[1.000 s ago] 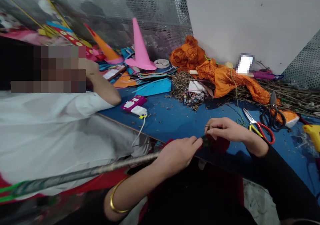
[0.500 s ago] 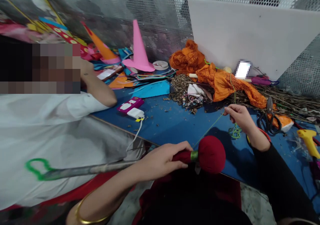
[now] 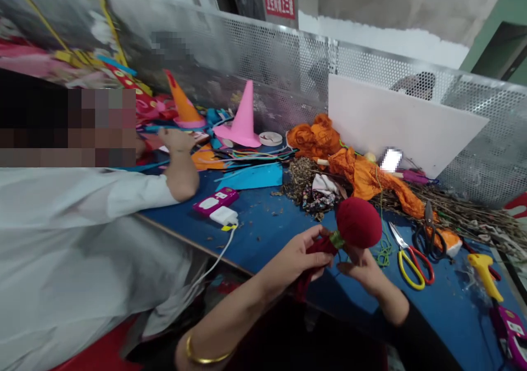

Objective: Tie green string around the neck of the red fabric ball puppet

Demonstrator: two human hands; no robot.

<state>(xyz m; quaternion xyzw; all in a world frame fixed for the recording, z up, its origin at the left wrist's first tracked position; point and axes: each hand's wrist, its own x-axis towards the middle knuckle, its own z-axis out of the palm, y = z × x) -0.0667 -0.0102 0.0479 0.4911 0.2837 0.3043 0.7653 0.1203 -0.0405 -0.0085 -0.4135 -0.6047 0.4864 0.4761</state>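
Observation:
My left hand (image 3: 308, 256) is closed round the gathered cloth neck of a dark red cloth-covered ball (image 3: 359, 223), which points up and away from me. Green thread (image 3: 336, 240) is wound in a band just below the ball. Under the ball, close to that band, my right hand (image 3: 364, 272) is curled with the thread at its fingers; the ball partly hides the fingertips. A loose tangle of green thread (image 3: 383, 250) lies on the blue table (image 3: 263, 239) beyond it. To the right lie red-and-yellow-handled scissors (image 3: 411, 258) and black scissors (image 3: 429, 231).
Orange cloth (image 3: 358, 176), dried stalks (image 3: 469, 217) and a lit phone (image 3: 391, 159) lie at the back. A yellow glue gun (image 3: 486, 277) is at right. A pink cone hat (image 3: 242, 121) and a purple device with a white cable (image 3: 216, 201) are left, near another person's arm (image 3: 181, 173).
My right hand has come in from the right, from drawing out the thread to under the ball. The ball now tilts upward, and my view has lifted. The other person's forearm has shifted.

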